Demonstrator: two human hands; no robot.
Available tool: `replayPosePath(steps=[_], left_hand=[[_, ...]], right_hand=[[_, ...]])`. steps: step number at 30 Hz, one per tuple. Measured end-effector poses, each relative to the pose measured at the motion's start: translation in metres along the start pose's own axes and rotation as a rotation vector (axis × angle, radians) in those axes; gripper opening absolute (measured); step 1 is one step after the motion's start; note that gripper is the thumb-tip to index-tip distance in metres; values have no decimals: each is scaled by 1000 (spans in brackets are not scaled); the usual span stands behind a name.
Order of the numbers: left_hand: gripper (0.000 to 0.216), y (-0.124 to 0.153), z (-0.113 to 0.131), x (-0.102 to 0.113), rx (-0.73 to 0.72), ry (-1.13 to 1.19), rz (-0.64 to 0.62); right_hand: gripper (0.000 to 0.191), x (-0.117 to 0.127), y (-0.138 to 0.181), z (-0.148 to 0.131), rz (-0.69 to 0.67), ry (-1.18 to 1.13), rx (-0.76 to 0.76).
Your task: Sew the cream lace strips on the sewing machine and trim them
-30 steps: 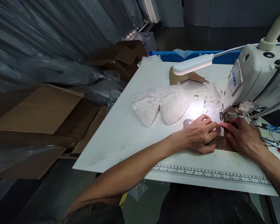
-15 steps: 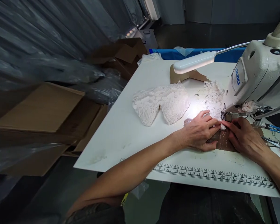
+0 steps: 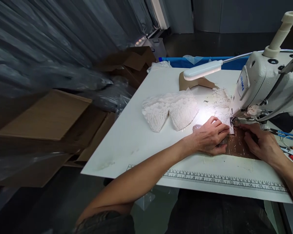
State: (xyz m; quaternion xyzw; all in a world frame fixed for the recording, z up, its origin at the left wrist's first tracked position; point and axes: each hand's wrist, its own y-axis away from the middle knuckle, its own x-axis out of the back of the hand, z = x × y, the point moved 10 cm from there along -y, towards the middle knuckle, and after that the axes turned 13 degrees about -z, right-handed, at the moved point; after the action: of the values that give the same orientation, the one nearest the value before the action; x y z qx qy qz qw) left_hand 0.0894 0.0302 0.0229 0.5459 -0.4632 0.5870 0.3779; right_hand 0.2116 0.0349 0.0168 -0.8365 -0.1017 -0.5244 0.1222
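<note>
My left hand (image 3: 210, 136) lies flat on the table, fingers together, its fingertips pressing a narrow white lace strip (image 3: 228, 122) at the needle of the white sewing machine (image 3: 261, 81). My right hand (image 3: 262, 143) rests to the right of the needle on a brown patch (image 3: 235, 146) of the table. Its fingers lie low and point left, and it holds nothing that I can see. The lace strip runs back from the needle toward the machine's far side.
Two fanned white lace pieces (image 3: 171, 109) lie left of the needle under a white lamp (image 3: 202, 70). A brown paper shape (image 3: 185, 85) sits behind them. A printed ruler (image 3: 222, 180) runs along the table's near edge. Scissors and pliers (image 3: 291, 146) lie at the right. Cardboard boxes (image 3: 46, 113) stand left of the table.
My right hand has drawn back to the right, off the lace strip. My left hand stays on the strip by the needle. The view has shifted slightly.
</note>
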Motion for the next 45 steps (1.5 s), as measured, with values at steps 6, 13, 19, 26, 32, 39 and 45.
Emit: replayPosePath(steps=[6, 13, 19, 26, 32, 39, 45], left_hand=[[46, 0, 2, -7, 34, -64, -38], [46, -1, 3, -8, 23, -81, -44], [46, 2, -4, -2, 39, 44, 24], [43, 1, -9, -5, 51, 88, -3], [45, -1, -2, -9, 32, -4, -49], [40, -8, -4, -9, 1, -20, -143], [36, -7, -9, -1, -13, 35, -102]], right_hand=[[37, 0, -1, -4, 13, 0, 14], [39, -1, -1, -5, 17, -4, 33], [36, -3, 0, -3, 16, -5, 7], [39, -8, 3, -18, 5, 30, 151], [36, -17, 2, -34, -76, 189, 243], [39, -21, 7, -35, -45, 260, 252], [38, -22, 3, -34, -65, 271, 232]])
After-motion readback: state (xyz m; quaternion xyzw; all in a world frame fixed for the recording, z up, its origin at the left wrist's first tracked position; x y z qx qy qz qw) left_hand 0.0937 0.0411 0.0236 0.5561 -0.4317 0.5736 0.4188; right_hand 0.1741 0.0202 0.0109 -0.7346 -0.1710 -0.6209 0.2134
